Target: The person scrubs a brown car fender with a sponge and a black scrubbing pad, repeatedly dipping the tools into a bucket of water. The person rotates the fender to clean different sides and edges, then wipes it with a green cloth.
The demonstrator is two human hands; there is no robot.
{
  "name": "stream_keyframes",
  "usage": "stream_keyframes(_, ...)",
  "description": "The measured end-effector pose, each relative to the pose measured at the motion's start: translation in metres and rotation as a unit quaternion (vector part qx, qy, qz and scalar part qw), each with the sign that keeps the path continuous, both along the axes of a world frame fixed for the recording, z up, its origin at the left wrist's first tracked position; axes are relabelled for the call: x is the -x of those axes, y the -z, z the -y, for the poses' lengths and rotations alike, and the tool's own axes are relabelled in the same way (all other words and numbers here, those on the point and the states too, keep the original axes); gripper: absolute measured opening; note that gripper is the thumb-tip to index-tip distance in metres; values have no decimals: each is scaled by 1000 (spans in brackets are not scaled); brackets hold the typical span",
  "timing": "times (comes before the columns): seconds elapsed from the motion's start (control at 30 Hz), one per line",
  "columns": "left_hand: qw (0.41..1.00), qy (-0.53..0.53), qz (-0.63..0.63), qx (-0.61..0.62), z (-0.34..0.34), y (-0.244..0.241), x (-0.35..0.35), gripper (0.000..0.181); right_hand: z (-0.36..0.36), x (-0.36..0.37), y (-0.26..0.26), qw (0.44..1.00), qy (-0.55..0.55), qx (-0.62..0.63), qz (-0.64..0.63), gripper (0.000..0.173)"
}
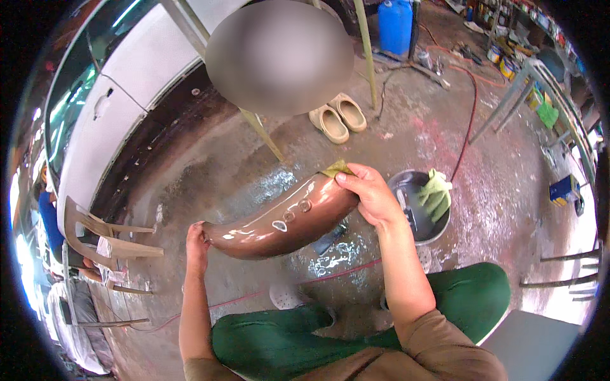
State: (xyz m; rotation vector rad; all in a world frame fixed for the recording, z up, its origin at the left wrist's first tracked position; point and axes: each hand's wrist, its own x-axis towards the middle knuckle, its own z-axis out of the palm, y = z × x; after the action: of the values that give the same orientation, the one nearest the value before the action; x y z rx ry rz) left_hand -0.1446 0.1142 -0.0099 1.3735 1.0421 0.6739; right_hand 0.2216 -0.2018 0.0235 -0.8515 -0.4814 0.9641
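Observation:
A glossy brown curved panel, resembling a vehicle fender, is held up in front of me above the floor. It has a few small holes and a pale-edged oval opening near its middle. My left hand grips its narrow left end. At the broader right end my right hand holds the edge, with an olive-green cloth pinched there. Beside my right forearm stands a dark metal basin with liquid in it. A pale green towel hangs over the basin's rim.
Wet concrete floor surrounds me, crossed by a red hose. Beige clogs sit ahead, near a blue plastic jug. A white vehicle body, a plastic chair and a person are at left.

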Motion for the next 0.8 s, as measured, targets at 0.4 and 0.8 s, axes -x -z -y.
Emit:
stream_keyframes(0.4, 945, 327, 25, 1, 139, -110, -144, 34, -53, 11, -116, 904, -175, 128, 368, 39)
stream_keyframes(0.8, 946, 172, 231, 147, 167, -65, -179, 25, 7, -102, -60, 804, -77, 356, 471, 39)
